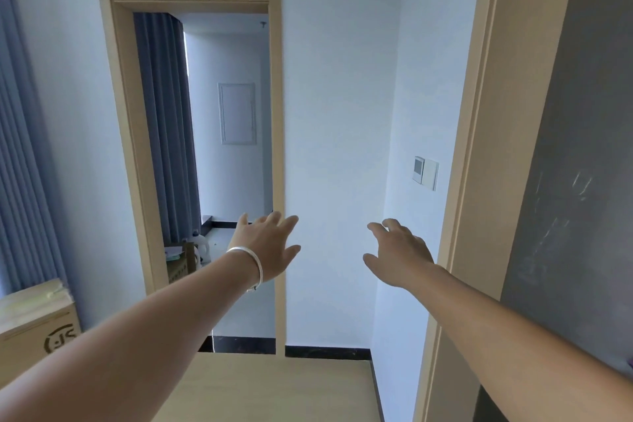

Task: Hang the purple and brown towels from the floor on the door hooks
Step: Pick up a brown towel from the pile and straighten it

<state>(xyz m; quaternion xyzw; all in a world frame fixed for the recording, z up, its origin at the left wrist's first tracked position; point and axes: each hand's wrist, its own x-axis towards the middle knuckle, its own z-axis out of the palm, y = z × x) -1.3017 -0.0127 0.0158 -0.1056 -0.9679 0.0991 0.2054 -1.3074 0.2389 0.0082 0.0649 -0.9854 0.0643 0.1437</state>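
Pale wood frames the open doorway (191, 147) ahead of us, and neither towel nor any door hook is in view, so we cannot tell where they lie. Our left hand (267, 247), silver bangle (250, 267) at the wrist, and our right hand (397, 253) reach forward with fingers spread, holding nothing. To do this well, we judge we should look down, find the towels on the floor (274, 387), then stoop for one.
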